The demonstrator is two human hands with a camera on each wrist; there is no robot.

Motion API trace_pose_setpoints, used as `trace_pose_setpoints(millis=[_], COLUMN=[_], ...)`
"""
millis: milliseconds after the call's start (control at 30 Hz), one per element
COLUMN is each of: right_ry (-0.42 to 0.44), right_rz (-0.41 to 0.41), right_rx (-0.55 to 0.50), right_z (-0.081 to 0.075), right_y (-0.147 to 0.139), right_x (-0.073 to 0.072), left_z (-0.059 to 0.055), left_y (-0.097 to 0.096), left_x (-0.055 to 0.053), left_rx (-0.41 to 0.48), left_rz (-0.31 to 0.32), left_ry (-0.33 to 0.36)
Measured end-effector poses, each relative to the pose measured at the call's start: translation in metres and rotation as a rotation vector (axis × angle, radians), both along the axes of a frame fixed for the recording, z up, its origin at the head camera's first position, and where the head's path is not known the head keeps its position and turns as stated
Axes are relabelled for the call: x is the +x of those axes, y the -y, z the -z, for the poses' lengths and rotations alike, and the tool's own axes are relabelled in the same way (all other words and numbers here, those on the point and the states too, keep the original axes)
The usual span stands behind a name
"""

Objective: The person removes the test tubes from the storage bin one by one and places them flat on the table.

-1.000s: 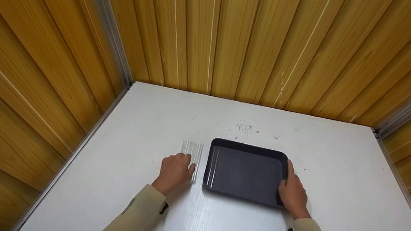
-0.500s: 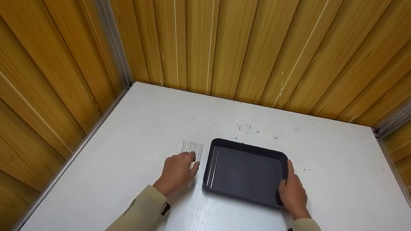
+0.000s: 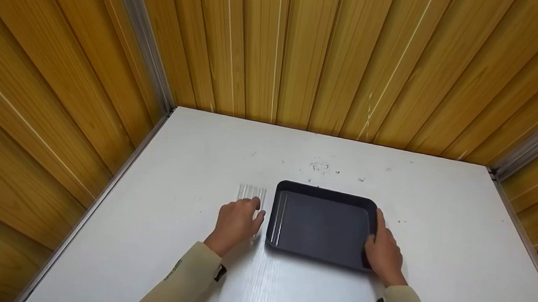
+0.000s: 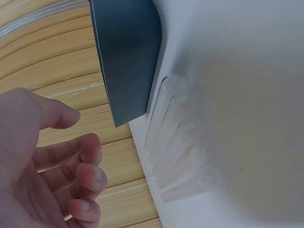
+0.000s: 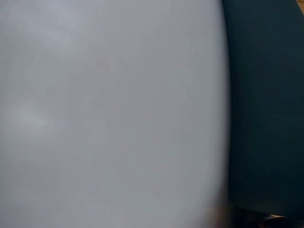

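A row of several clear test tubes (image 3: 249, 192) lies side by side on the white table, left of a dark rectangular baking tray (image 3: 322, 230). My left hand (image 3: 236, 220) hovers over the tubes and partly covers them in the head view. In the left wrist view, that hand (image 4: 52, 166) has loosely bent fingers, thumb apart, holding nothing; the tubes (image 4: 173, 142) lie apart from it. My right hand (image 3: 385, 251) grips the tray's right side, thumb at the inner rim and fingers outside. The right wrist view shows the tray's outer wall (image 5: 266, 104), with the fingers mostly hidden.
The white table (image 3: 195, 166) carries small dark marks (image 3: 319, 167) behind the tray. Yellow wood-patterned panels (image 3: 296, 57) stand along its back and sides, with metal posts (image 3: 146, 41) at the corners.
My left hand has shifted slightly right over the tubes, toward the tray, and its thumb and index finger stand farther apart. The tray, the tubes and my right hand stay in place.
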State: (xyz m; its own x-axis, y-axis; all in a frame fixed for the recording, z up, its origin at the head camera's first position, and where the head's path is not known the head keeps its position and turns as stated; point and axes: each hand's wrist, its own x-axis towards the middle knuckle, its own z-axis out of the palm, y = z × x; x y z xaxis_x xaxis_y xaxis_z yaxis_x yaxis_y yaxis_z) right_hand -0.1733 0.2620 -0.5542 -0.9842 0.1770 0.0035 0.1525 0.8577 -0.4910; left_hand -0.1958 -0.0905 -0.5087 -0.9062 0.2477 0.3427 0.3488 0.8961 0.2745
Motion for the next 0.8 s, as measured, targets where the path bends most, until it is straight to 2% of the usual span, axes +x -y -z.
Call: trace_pose_setpoints(millis=[367,800], right_ry=[-0.007,-0.013], right_rz=[0.0,0.0], right_rx=[0.012,0.01], right_z=[0.0,0.0], right_y=[-0.001,0.0], right_x=[0.0,-0.001], left_z=[-0.002,-0.004], left_y=[-0.006,-0.014], left_x=[0.001,0.003], left_rx=[-0.012,-0.037], left_rz=[0.029,0.06], left_ry=[0.016,0.087])
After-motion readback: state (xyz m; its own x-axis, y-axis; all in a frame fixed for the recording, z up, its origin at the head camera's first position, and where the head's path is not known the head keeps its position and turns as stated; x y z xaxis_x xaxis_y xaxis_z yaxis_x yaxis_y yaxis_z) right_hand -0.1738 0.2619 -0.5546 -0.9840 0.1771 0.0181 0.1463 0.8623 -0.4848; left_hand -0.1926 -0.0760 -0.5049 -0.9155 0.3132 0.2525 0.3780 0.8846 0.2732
